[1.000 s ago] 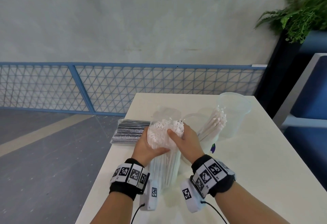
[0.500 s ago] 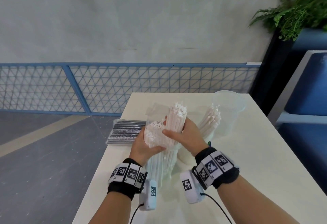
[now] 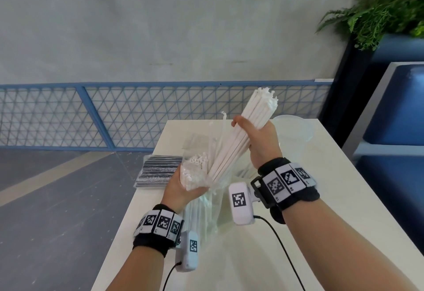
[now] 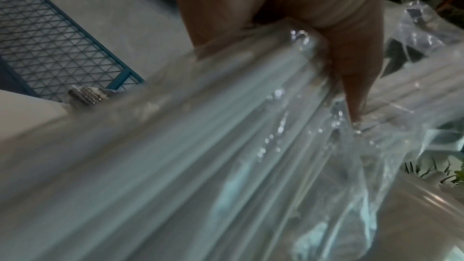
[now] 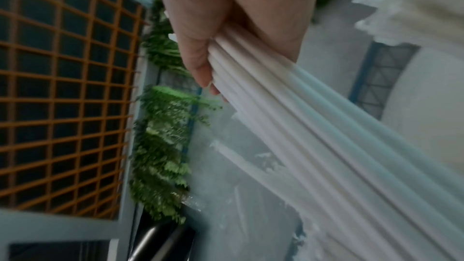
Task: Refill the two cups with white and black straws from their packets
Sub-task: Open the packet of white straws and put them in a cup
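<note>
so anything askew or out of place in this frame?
One stray: a single white straw sticks up from the packet, apart from the bundle the right hand grips. The left hand holds the packet. No spill visible.

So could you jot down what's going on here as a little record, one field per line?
Left hand: left hand holds the clear packet of white straws near its open end
Right hand: right hand grips a bundle of white straws, partly drawn out of the packet
Empty cup: clear cup stands behind the right hand
Black straws: packet of black straws lies flat at the table's left edge
Surface: white table
</note>
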Demonstrator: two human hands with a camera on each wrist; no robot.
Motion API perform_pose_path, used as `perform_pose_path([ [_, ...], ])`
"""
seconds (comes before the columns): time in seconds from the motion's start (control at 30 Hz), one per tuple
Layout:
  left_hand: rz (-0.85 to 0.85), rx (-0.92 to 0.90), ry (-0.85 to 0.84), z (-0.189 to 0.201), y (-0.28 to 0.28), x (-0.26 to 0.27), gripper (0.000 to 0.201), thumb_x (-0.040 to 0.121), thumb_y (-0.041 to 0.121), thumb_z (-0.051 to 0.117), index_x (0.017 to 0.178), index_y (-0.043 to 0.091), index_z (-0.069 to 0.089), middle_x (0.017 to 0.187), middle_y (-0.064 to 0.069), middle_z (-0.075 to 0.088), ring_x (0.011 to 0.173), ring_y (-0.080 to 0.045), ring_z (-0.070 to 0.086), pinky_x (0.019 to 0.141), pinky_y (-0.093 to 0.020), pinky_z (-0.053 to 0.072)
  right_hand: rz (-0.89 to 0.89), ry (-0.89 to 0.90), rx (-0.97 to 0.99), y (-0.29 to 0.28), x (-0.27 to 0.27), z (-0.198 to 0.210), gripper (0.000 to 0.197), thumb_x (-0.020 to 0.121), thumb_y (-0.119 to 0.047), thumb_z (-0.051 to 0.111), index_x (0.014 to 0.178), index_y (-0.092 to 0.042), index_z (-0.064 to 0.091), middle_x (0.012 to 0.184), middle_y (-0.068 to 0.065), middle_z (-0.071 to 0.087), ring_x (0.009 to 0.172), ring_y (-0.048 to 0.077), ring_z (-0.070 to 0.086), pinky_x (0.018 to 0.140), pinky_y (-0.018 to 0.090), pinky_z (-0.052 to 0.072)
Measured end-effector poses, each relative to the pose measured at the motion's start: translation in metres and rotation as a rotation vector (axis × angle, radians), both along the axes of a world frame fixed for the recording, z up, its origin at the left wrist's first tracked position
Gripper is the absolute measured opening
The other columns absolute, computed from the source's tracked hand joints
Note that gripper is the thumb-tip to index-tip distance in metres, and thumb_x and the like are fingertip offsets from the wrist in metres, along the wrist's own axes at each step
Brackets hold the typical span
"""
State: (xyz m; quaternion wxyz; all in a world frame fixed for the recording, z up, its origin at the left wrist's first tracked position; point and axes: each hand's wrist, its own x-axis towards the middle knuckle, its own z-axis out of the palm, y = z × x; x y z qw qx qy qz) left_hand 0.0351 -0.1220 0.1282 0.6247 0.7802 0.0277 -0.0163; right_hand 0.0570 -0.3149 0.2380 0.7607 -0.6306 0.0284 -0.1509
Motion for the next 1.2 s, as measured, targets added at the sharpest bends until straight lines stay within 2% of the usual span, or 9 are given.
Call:
perform_pose_path([
  [0.17,-0.016,-0.093,-0.020,-0.001,-0.001,-0.001,0.083,0.060,0.001,0.083,0.132,0.016,0.044,0.120,-0.001,0.059,0.117,-0.019,0.052,0.095,-0.032,0.044,0.077,0.183,-0.112,0.015,-0.009,-0.039,0.041,0.074,-0.013,0.074,0.112,-0.004,0.060,0.103,0.007,0.066,0.091,0.017,0.062,0.065,0.014,0.048],
  [0.33,-0.029,-0.105,-0.037,-0.004,0.000,-0.002,0.086,0.058,0.001,0.084,0.132,0.016,0.042,0.122,-0.005,0.058,0.116,-0.020,0.052,0.094,-0.032,0.043,0.096,0.242,-0.136,0.026,-0.008,-0.055,0.041,0.070,-0.010,0.078,0.107,-0.005,0.063,0.107,0.011,0.069,0.093,0.020,0.064,0.074,0.024,0.051],
  [0.43,-0.050,-0.106,-0.042,-0.004,-0.001,-0.004,0.093,0.050,0.014,0.088,0.132,0.015,0.043,0.122,-0.006,0.060,0.116,-0.020,0.054,0.095,-0.034,0.045,0.055,0.263,-0.115,0.030,-0.006,-0.056,0.035,0.070,-0.011,0.077,0.102,-0.005,0.062,0.100,0.008,0.068,0.094,0.023,0.064,0.078,0.029,0.051],
  [0.53,-0.038,-0.111,-0.030,-0.004,-0.001,-0.004,0.086,0.056,0.004,0.086,0.130,0.015,0.044,0.120,-0.006,0.060,0.116,-0.022,0.055,0.094,-0.034,0.045,0.011,0.277,-0.090,0.032,-0.006,-0.056,0.021,0.073,-0.011,0.075,0.089,-0.012,0.062,0.091,0.007,0.065,0.087,0.023,0.062,0.075,0.031,0.051],
  [0.67,-0.038,-0.114,-0.031,-0.004,-0.001,-0.003,0.092,0.052,0.010,0.088,0.132,0.016,0.044,0.122,-0.004,0.060,0.115,-0.019,0.054,0.094,-0.033,0.044,-0.015,0.270,-0.059,0.031,-0.005,-0.047,0.010,0.074,-0.010,0.073,0.077,-0.012,0.063,0.087,0.010,0.066,0.082,0.024,0.063,0.075,0.034,0.052],
  [0.77,-0.011,-0.130,0.009,-0.003,0.002,0.001,0.084,0.058,0.004,0.085,0.131,0.014,0.045,0.122,-0.006,0.059,0.115,-0.021,0.054,0.095,-0.034,0.044,-0.060,0.229,0.013,0.023,0.001,-0.029,0.008,0.077,-0.010,0.069,0.080,-0.005,0.064,0.078,0.009,0.064,0.071,0.021,0.061,0.063,0.029,0.051],
  [0.83,0.017,-0.134,0.035,-0.002,0.005,0.004,0.087,0.053,0.014,0.089,0.129,0.016,0.047,0.122,-0.006,0.060,0.116,-0.023,0.054,0.101,-0.042,0.043,-0.105,0.231,0.081,0.013,0.008,-0.018,0.017,0.076,-0.012,0.067,0.088,0.000,0.062,0.073,0.008,0.059,0.064,0.019,0.056,0.054,0.025,0.046],
  [0.93,0.041,-0.155,0.057,-0.002,0.007,0.009,0.095,0.042,0.027,0.092,0.127,0.015,0.050,0.121,-0.006,0.062,0.116,-0.024,0.056,0.103,-0.047,0.042,-0.132,0.251,0.134,0.004,0.015,-0.012,0.014,0.074,-0.013,0.067,0.080,-0.002,0.061,0.068,0.007,0.056,0.062,0.021,0.054,0.055,0.026,0.044],
  [1.2,0.045,-0.179,0.019,-0.005,-0.002,0.012,0.073,0.060,-0.002,0.082,0.125,0.006,0.050,0.119,-0.011,0.061,0.114,-0.027,0.055,0.096,-0.038,0.045,-0.088,0.207,0.174,0.004,0.007,-0.018,0.011,0.079,-0.008,0.066,0.071,-0.012,0.061,0.069,0.005,0.058,0.065,0.019,0.057,0.063,0.030,0.048],
])
